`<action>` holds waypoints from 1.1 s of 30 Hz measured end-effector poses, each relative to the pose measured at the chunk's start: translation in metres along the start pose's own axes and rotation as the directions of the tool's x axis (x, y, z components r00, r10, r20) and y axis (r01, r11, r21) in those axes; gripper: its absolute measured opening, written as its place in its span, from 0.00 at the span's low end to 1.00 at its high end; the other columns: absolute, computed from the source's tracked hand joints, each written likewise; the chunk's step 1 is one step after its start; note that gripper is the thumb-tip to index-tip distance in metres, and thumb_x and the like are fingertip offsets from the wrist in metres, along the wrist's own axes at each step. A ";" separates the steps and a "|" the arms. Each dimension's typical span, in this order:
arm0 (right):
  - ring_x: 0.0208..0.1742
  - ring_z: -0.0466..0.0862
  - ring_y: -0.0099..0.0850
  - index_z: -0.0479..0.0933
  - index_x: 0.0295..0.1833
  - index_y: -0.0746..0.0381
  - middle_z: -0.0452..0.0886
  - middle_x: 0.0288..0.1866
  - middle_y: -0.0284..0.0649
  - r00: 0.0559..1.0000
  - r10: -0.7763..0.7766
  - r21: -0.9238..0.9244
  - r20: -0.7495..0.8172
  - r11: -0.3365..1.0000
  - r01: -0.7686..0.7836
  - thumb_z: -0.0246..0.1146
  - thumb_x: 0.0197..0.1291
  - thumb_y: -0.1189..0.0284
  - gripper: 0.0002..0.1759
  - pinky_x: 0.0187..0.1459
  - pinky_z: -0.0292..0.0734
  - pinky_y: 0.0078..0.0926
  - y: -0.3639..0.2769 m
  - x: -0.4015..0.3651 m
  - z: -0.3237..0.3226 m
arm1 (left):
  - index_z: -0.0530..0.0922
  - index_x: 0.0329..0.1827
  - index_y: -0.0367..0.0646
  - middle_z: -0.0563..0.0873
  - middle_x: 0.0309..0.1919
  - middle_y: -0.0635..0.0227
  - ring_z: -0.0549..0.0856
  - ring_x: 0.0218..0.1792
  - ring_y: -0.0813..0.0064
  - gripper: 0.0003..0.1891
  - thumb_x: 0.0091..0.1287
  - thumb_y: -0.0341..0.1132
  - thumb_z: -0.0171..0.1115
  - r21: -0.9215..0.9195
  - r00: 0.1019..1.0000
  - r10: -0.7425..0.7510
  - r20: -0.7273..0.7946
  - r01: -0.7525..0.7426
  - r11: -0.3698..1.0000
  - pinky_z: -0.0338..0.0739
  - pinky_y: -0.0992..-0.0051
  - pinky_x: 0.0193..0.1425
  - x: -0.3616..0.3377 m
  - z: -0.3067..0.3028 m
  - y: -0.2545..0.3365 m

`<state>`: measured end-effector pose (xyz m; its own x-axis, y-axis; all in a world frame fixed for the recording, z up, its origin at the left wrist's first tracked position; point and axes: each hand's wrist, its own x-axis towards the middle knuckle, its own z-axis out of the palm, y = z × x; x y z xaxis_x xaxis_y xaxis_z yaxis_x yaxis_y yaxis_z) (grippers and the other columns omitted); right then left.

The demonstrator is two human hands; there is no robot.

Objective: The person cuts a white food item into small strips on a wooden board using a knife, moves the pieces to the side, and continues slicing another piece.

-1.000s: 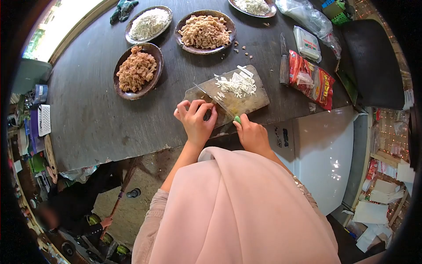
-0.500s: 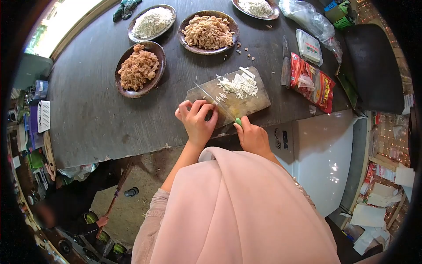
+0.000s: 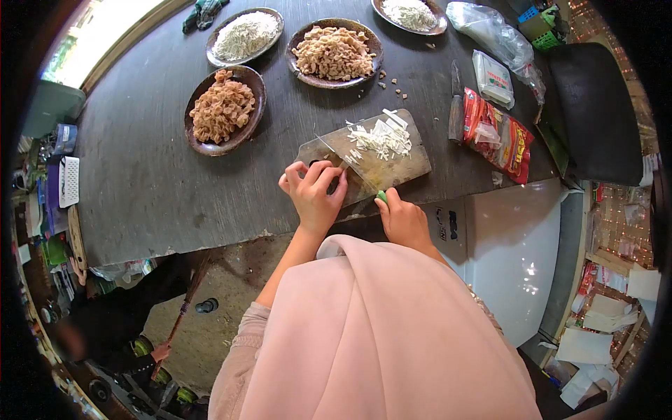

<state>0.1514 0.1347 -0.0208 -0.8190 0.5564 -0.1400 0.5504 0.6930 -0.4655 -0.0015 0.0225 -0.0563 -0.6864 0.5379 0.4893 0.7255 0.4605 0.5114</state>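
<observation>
Right hand (image 3: pixel 408 222) fingers grip knife (image 3: pixel 381 197) for control; left hand (image 3: pixel 316 199) fingers curl over board (image 3: pixel 406 164), likely steadying something, hold unclear.

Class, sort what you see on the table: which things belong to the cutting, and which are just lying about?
In use:
- green-handled knife
- cutting board
- white strips

Apparently just lying about:
- second knife
- red packet
- plastic bag
- dark cloth

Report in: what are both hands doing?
Right hand gripping green-handled knife. White strips lying cut on cutting board. Left hand close beside blade; its hold unclear.
</observation>
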 end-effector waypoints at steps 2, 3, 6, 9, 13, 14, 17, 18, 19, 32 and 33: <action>0.29 0.86 0.57 0.69 0.43 0.60 0.84 0.24 0.52 1.000 0.001 0.006 -0.007 1.000 -0.001 0.57 0.76 0.59 0.15 0.29 0.79 0.56 -0.001 0.005 0.001 | 0.87 0.35 0.54 0.88 0.42 0.83 0.74 0.54 0.65 0.07 0.55 0.35 0.78 0.006 1.000 0.002 -0.003 -0.002 1.000 0.59 0.60 0.62 0.001 -0.001 0.000; 0.29 0.86 0.57 0.69 0.43 0.60 0.83 0.24 0.52 1.000 0.005 0.012 -0.013 1.000 -0.005 0.57 0.76 0.59 0.15 0.29 0.78 0.56 -0.001 0.006 0.001 | 0.87 0.35 0.54 0.88 0.43 0.83 0.74 0.54 0.65 0.07 0.55 0.35 0.78 0.004 1.000 0.001 0.005 -0.001 1.000 0.59 0.60 0.62 0.001 -0.001 0.000; 0.29 0.86 0.57 0.68 0.43 0.60 0.84 0.25 0.52 1.000 -0.009 0.011 -0.009 1.000 0.009 0.57 0.76 0.59 0.16 0.30 0.78 0.56 -0.005 0.003 -0.006 | 0.87 0.36 0.54 0.88 0.43 0.84 0.74 0.53 0.65 0.07 0.55 0.36 0.78 0.012 1.000 -0.005 0.020 0.005 1.000 0.59 0.60 0.62 0.001 -0.004 0.001; 0.29 0.86 0.57 0.68 0.43 0.60 0.84 0.25 0.52 1.000 -0.006 0.019 0.020 1.000 0.006 0.57 0.76 0.59 0.15 0.30 0.78 0.56 -0.001 0.000 0.000 | 0.88 0.37 0.55 0.88 0.44 0.84 0.74 0.53 0.66 0.08 0.56 0.36 0.78 0.016 1.000 -0.004 0.024 0.004 1.000 0.59 0.60 0.62 -0.001 -0.004 0.001; 0.29 0.85 0.57 0.69 0.43 0.60 0.84 0.25 0.52 1.000 -0.008 0.011 -0.011 1.000 0.008 0.57 0.76 0.59 0.15 0.30 0.78 0.56 -0.002 0.006 0.002 | 0.88 0.37 0.55 0.88 0.44 0.84 0.75 0.53 0.65 0.08 0.56 0.36 0.78 0.015 0.999 0.001 0.034 -0.002 1.000 0.59 0.60 0.62 -0.001 -0.005 0.001; 0.29 0.85 0.57 0.69 0.43 0.60 0.83 0.25 0.52 1.000 0.000 0.038 -0.014 0.999 0.001 0.57 0.76 0.59 0.15 0.30 0.78 0.57 -0.002 0.008 0.000 | 0.88 0.37 0.55 0.88 0.44 0.84 0.75 0.53 0.65 0.08 0.56 0.36 0.78 0.013 1.000 0.002 0.031 -0.003 1.000 0.59 0.60 0.62 -0.001 -0.005 0.001; 0.29 0.85 0.58 0.69 0.43 0.60 0.83 0.24 0.53 1.000 -0.012 0.039 -0.024 0.999 0.013 0.57 0.76 0.59 0.15 0.30 0.78 0.56 -0.001 0.006 -0.004 | 0.88 0.37 0.55 0.88 0.44 0.83 0.75 0.53 0.65 0.08 0.56 0.36 0.77 0.012 1.000 0.005 0.016 -0.005 1.000 0.59 0.60 0.62 0.000 -0.004 -0.001; 0.29 0.85 0.58 0.69 0.43 0.60 0.83 0.24 0.53 1.000 -0.012 0.014 -0.016 1.000 0.012 0.57 0.76 0.59 0.15 0.30 0.78 0.56 0.000 0.002 -0.004 | 0.88 0.37 0.55 0.88 0.44 0.83 0.75 0.53 0.65 0.08 0.56 0.36 0.77 0.016 1.000 0.007 0.018 -0.007 1.000 0.59 0.60 0.62 -0.002 -0.005 0.000; 0.29 0.85 0.58 0.69 0.43 0.60 0.83 0.24 0.53 1.000 -0.015 0.012 -0.023 1.000 0.016 0.57 0.76 0.59 0.15 0.30 0.78 0.56 0.001 0.002 -0.003 | 0.88 0.37 0.55 0.88 0.44 0.83 0.75 0.53 0.66 0.08 0.56 0.36 0.77 0.019 1.000 0.011 0.017 -0.012 1.000 0.59 0.60 0.62 -0.001 -0.004 0.000; 0.31 0.86 0.58 0.69 0.43 0.60 0.84 0.26 0.53 1.000 0.005 0.003 0.019 1.000 -0.006 0.56 0.77 0.59 0.16 0.32 0.79 0.56 0.002 0.000 0.001 | 0.88 0.36 0.54 0.88 0.44 0.83 0.75 0.51 0.67 0.07 0.56 0.35 0.77 0.016 1.000 0.021 -0.003 -0.021 1.000 0.59 0.60 0.61 -0.001 -0.003 0.000; 0.31 0.86 0.58 0.69 0.43 0.60 0.84 0.26 0.53 1.000 0.004 0.012 0.006 1.000 -0.004 0.56 0.77 0.59 0.16 0.32 0.79 0.56 0.002 0.003 0.001 | 0.88 0.36 0.54 0.88 0.44 0.83 0.75 0.51 0.67 0.07 0.56 0.35 0.77 0.021 1.000 0.015 -0.006 -0.015 1.000 0.59 0.60 0.61 -0.001 -0.004 0.001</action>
<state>0.1495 0.1368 -0.0232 -0.8177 0.5566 -0.1467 0.5517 0.6852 -0.4756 -0.0007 0.0198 -0.0539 -0.6755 0.5404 0.5017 0.7368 0.4668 0.4892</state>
